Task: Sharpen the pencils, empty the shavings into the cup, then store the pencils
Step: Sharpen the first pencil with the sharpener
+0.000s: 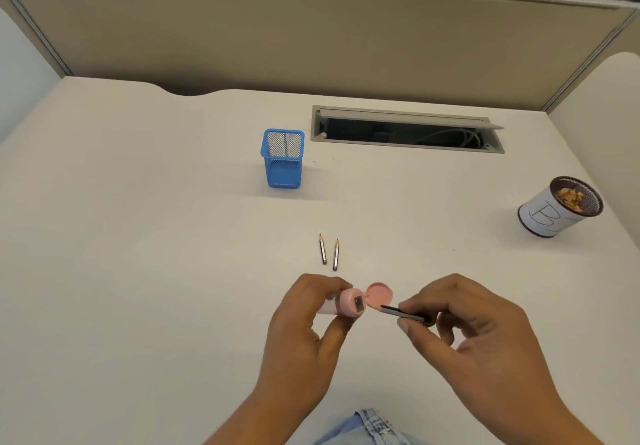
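My left hand (304, 333) grips a pink pencil sharpener (349, 303) with its round lid (380, 294) flipped open to the right. A short dark pencil (403, 313) is pinched in my right hand (474, 337), its tip pointing left and just short of the sharpener's opening. Two short sharpened pencils (329, 253) lie side by side on the desk beyond my hands, tips pointing away. A blue mesh pencil holder (283, 158) stands further back. At the right stands a white-wrapped cup (554, 210) with shavings inside.
The white desk (138, 236) has an open cable slot (407, 131) at the back right. A beige partition wall (311, 35) closes off the far edge. Blue denim (367, 427) shows at the bottom edge.
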`<state>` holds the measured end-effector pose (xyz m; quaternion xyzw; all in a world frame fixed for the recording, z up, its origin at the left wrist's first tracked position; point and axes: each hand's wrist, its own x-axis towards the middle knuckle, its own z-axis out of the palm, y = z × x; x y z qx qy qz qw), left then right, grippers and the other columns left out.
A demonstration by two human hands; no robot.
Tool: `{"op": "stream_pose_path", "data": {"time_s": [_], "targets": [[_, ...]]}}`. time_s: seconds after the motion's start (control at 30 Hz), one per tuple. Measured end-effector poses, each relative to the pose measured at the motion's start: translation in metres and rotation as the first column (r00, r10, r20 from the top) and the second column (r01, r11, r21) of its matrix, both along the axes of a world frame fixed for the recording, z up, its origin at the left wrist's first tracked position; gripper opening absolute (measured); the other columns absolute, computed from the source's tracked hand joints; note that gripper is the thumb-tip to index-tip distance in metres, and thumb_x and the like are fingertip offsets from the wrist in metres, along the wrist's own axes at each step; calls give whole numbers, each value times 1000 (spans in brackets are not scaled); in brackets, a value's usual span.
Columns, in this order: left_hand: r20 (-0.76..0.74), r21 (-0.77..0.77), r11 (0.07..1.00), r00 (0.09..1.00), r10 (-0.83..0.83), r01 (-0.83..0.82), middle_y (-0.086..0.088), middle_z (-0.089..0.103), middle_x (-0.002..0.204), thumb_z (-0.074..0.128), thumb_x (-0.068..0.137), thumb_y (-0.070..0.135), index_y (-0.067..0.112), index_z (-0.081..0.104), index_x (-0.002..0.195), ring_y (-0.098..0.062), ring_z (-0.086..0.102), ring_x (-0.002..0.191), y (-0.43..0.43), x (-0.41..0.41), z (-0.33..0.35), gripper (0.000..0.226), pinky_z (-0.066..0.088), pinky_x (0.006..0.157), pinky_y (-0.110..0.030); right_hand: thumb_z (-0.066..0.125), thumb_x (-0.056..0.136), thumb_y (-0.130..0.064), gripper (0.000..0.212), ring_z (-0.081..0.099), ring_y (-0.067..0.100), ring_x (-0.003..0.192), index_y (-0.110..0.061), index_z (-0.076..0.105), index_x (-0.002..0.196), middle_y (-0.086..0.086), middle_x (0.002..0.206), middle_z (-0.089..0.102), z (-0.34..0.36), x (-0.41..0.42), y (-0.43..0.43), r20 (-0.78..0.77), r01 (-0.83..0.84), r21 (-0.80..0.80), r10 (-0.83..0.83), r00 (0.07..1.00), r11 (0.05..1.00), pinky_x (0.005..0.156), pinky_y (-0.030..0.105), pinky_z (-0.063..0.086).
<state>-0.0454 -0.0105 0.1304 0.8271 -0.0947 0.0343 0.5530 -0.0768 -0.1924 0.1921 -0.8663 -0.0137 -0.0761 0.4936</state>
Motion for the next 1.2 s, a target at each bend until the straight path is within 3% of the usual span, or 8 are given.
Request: {"op": "stream_pose_path", "data": {"time_s": [0.4,0.53,0.67,0.83,0.97,1.03,1.1,1.2], "targets": [[92,99,992,992,-87,78,17,61,97,72,83,23,34,68,104,-11,60,94,-5,-10,7,24,49,74,-27,73,79,-18,16,53,-5,73,-26,77,92,-19,81,59,3,-11,-7,98,-86,-289,118,988,953,53,1,32],[47,144,967,975,-219,211,20,58,96,65,84,40,38,63,114,-8,58,93,-1,-9,15,29,45,72,-18,59,91,-34,17,51,2,72,-28,73,99,-15,81,57,0,-8,-9,117,-122,-452,194,974,884,61,13,40],[-11,175,914,929,-369,365,21,54,96,62,86,46,38,61,116,-6,54,90,11,-3,23,31,40,75,-10,47,95,-41,26,48,9,66,-26,66,89,-12,76,53,0,-6,-9,102,-142,-599,251,963,788,53,28,44],[-63,38,886,886,-459,462,12,53,96,44,98,40,36,60,119,-17,53,92,19,-4,38,27,44,78,-22,41,98,-41,25,45,7,67,-28,62,93,-13,76,51,4,2,-10,73,-209,-566,301,951,797,60,24,38],[-92,-57,923,918,-385,381,7,62,103,59,92,32,37,61,112,-18,59,98,20,-5,42,20,48,81,-24,41,99,-38,24,43,1,72,-28,62,101,-15,83,50,8,4,-7,72,-220,-528,302,951,820,64,16,37],[-174,-122,923,907,-383,366,8,61,102,65,88,28,36,58,107,-12,61,88,21,-5,41,23,50,77,-27,39,100,-36,24,45,4,75,-27,61,103,-14,86,51,7,4,-5,70,-229,-541,314,947,809,66,18,38],[-226,-151,921,895,-385,359,11,58,100,66,87,25,37,55,108,-12,57,80,21,-6,40,27,48,72,-27,40,100,-35,24,47,5,75,-25,61,103,-12,87,54,5,5,-5,80,-218,-546,310,947,809,66,20,40],[-220,-116,930,905,-365,348,17,55,102,60,88,35,45,52,114,-7,56,90,19,-7,40,29,48,76,-23,38,99,-42,27,46,7,70,-27,60,97,-14,82,53,4,9,-10,49,-185,-572,259,965,799,61,24,42]]}}
